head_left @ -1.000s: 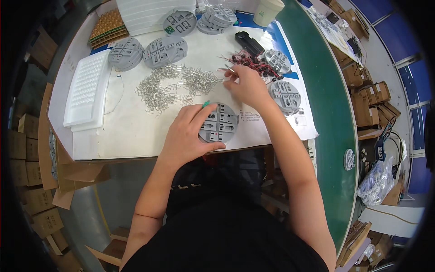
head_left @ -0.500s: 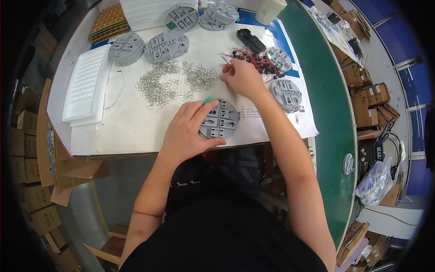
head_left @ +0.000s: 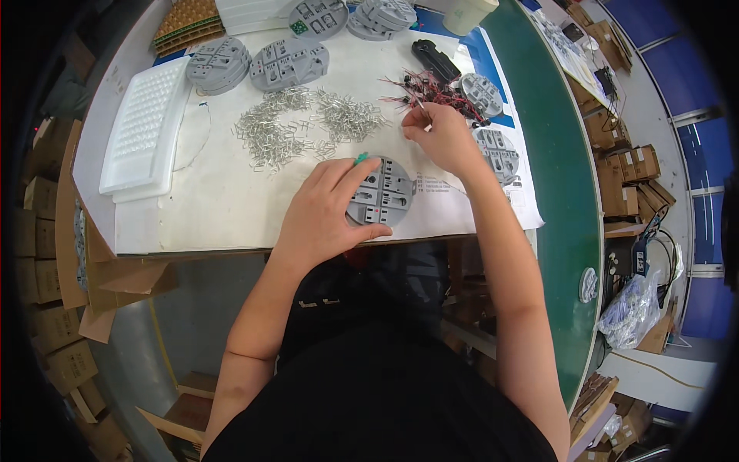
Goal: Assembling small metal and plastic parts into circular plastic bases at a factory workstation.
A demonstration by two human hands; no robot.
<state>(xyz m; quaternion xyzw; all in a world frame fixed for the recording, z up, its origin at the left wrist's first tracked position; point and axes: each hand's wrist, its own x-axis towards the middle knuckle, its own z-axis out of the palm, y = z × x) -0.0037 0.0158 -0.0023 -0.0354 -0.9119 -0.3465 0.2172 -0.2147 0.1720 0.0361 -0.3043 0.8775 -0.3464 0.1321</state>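
Observation:
My left hand [head_left: 327, 204] is wrapped around the left side of a round grey plastic disc [head_left: 395, 196] near the table's front edge. Slots and raised blocks cover the disc's upper face, and a small teal piece [head_left: 361, 158] shows by my left fingertips. Beyond and to the right, my right hand [head_left: 446, 138] is pinched on a thin pale stick-like tool [head_left: 420, 102]; its exact kind is too small to tell. Just past those fingers lies a tangle of red-wired black parts [head_left: 439, 92]. Loose bent metal pins [head_left: 269, 131] form heaps left of my right hand.
More grey discs [head_left: 289, 65] stand along the back and at the right [head_left: 496, 154]. A black plastic case [head_left: 435, 60] lies behind the wires. White trays [head_left: 146, 127] sit at the left, a pale cup [head_left: 468, 14] at the back. Cardboard boxes [head_left: 69, 366] stack beside the table.
My right hand has shifted right and slightly toward me, away from the metal pins. My left hand keeps its hold on the disc. The whole view has shifted a little.

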